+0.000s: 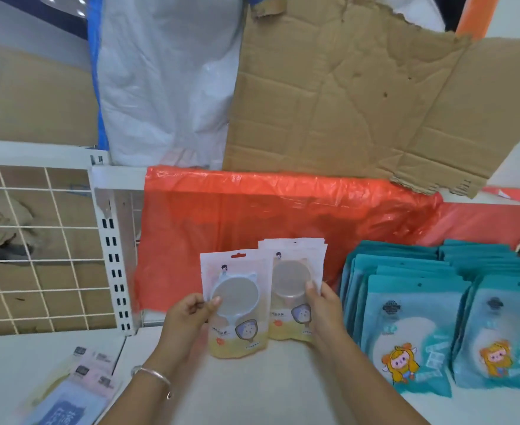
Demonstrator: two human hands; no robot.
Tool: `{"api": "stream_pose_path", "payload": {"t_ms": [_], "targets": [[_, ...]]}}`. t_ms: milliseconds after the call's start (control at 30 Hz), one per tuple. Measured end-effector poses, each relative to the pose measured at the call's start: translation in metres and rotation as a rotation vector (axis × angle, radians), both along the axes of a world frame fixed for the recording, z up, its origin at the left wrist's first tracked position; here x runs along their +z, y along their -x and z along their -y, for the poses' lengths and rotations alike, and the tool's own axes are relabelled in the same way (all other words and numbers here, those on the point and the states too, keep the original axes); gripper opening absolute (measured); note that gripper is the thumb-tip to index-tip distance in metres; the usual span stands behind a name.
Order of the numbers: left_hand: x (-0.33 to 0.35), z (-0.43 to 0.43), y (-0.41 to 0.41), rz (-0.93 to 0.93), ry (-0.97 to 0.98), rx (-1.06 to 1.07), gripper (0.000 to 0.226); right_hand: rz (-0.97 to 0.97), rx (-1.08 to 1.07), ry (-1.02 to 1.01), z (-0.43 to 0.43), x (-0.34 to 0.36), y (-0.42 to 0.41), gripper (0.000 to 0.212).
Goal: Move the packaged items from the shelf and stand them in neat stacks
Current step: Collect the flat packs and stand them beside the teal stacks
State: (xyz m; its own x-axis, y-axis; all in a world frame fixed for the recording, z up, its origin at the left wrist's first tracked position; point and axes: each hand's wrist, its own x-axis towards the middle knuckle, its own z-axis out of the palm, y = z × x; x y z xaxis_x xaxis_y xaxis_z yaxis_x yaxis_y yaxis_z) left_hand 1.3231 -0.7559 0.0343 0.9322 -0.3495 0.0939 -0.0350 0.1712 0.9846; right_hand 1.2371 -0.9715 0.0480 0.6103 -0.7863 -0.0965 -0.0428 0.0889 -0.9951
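Reaching forward over a white shelf (pixel 283 381), both my forearms rise from the bottom edge, with a silver bangle (pixel 154 377) on the left wrist. Nearest me, at lower left, some pink and blue flat packs (pixel 77 391) lie overlapping. My left grip (pixel 191 314) pinches the left edge of a single pouch (pixel 237 305), thumb on the front and fingers curled behind. The pouch is upright and shows a pale blue cat-eared mirror through its window. I cannot tell whether its base touches the shelf. Just beside it, my right grip (pixel 323 302) clasps the right side of a standing stack of matching pouches (pixel 295 286), thumb pressed on the front one. The single pouch overlaps that stack's left edge. To the right, well apart from my fingers, two rows of teal pouches (pixel 406 326) with a cartoon child on them stand one behind another. Behind everything hangs a red plastic sheet (pixel 283 210), with a white wire grid (pixel 37 246) to its left. Farthest off are torn brown cardboard (pixel 344 102) and a white plastic sack (pixel 166 87).
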Motion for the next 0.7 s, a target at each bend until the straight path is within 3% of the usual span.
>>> {"api": "stream_pose_path", "payload": {"t_ms": [100, 200, 267, 400, 533, 633, 700], "targets": [[-0.007, 0.006, 0.006, 0.01, 0.008, 0.008, 0.067, -0.039, 0.046, -0.06, 0.007, -0.011, -0.001, 0.019], [-0.015, 0.013, 0.009, 0.02, -0.026, 0.015, 0.077, -0.027, 0.056, -0.141, 0.011, -0.014, 0.0, 0.02], [-0.017, 0.018, 0.013, 0.016, -0.027, 0.02, 0.075, 0.045, 0.082, -0.192, 0.013, -0.012, -0.001, 0.017], [-0.019, 0.027, 0.019, 0.009, -0.02, 0.03, 0.07, 0.009, 0.095, -0.124, 0.014, -0.022, -0.001, 0.02], [-0.021, 0.034, 0.022, 0.009, -0.026, 0.033, 0.067, -0.042, 0.092, -0.036, 0.018, -0.045, 0.001, 0.038], [-0.019, 0.04, 0.027, -0.009, -0.014, 0.04, 0.054, 0.043, 0.063, -0.051, 0.016, -0.038, 0.005, 0.02], [-0.018, 0.047, 0.031, -0.012, -0.008, 0.023, 0.051, 0.084, 0.033, -0.047, 0.015, -0.034, 0.009, 0.027]]}}
